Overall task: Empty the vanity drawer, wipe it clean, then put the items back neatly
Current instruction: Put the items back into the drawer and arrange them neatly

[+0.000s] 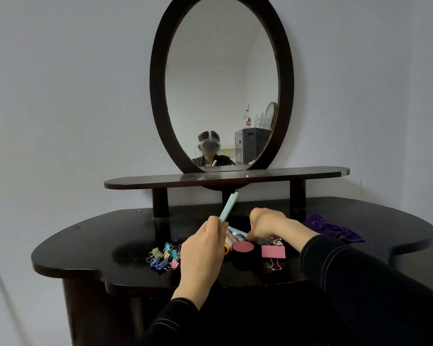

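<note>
One wide-angle view looks out from the person's head, facing the wall (pixel 60 96) squarely and tipped slightly downward. The desk (pixel 85 245) lies close, within arm's reach, across the lower half. The oval mirror (pixel 221 83) straight ahead reflects the headset wearer.

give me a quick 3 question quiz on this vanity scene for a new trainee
1. True or false: the left hand holds pale blue sticks that point upward.
2. Multiple choice: the purple cloth lies A) on the upper shelf, B) on the vanity top, to the right of both hands, C) inside the mirror frame.
3. Fill in: the large binder clip lying just in front of the right hand is ____ in colour.

Key: 1 true; 2 B; 3 pink.
</note>
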`<action>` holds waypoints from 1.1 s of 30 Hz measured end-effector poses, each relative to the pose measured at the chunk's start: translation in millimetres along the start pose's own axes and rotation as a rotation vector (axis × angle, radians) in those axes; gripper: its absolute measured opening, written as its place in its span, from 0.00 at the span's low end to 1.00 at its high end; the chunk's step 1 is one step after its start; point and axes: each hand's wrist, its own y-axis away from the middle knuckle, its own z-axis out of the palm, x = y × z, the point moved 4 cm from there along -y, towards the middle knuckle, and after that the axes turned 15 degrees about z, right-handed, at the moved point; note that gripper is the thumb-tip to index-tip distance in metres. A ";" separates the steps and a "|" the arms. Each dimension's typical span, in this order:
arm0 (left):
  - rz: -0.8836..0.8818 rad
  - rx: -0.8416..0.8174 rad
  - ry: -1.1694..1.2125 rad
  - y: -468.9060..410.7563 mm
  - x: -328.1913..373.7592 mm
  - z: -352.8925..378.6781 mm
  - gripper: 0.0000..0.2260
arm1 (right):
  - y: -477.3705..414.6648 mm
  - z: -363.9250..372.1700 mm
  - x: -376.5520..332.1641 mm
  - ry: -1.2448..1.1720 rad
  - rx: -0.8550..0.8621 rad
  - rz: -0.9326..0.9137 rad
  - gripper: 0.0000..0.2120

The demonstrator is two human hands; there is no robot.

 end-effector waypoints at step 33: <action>-1.117 -0.740 1.472 305.7 90.5 62.4 0.13 | 175.5 288.3 127.0 -1.199 -0.311 0.178 0.12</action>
